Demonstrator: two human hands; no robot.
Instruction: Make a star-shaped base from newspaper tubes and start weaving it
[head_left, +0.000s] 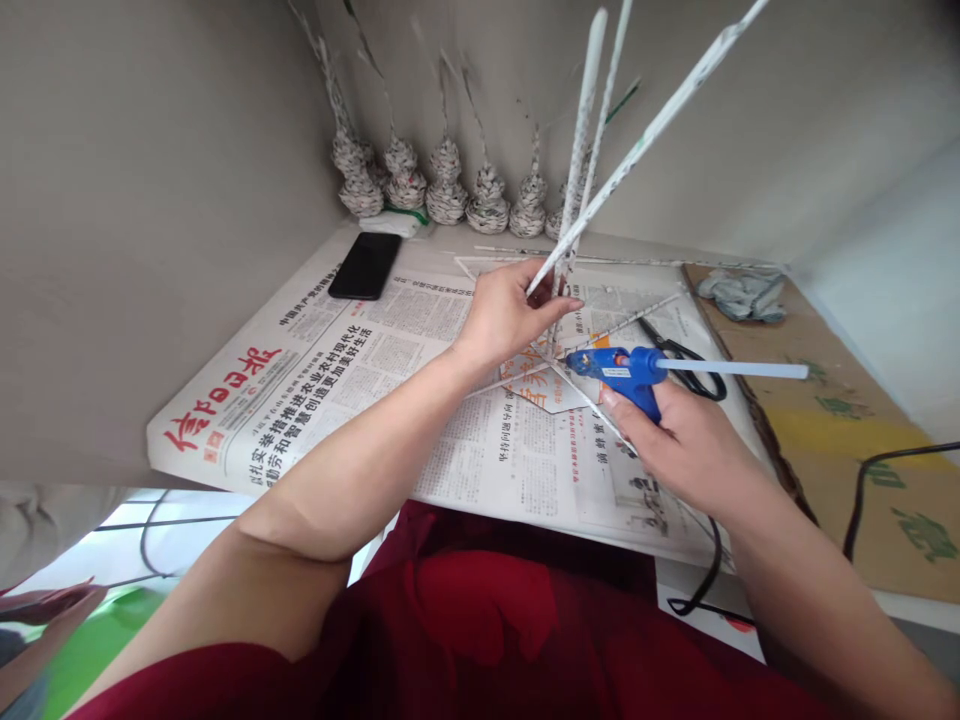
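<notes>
My left hand [501, 315] is closed around rolled newspaper sticks [646, 140], which rise up and to the right from the fingers. Below it, more thin paper sticks [637, 322] cross on a piece of printed card [559, 390]. In my right hand [686, 440] is a blue hot glue gun [621, 372], its nozzle pointing left at the place where the sticks cross, close under my left hand. A long white glue stick [739, 369] juts from the gun's back. Whether the nozzle touches the paper, I cannot tell.
Newspaper [322, 400] covers the table. Black scissors [690, 368] lie just behind the glue gun. A phone [365, 266] rests at the back left. Several woven paper gourds [447, 185] line the wall. At right are cardboard [832, 410], a crumpled cloth [742, 296] and a black cord [861, 490].
</notes>
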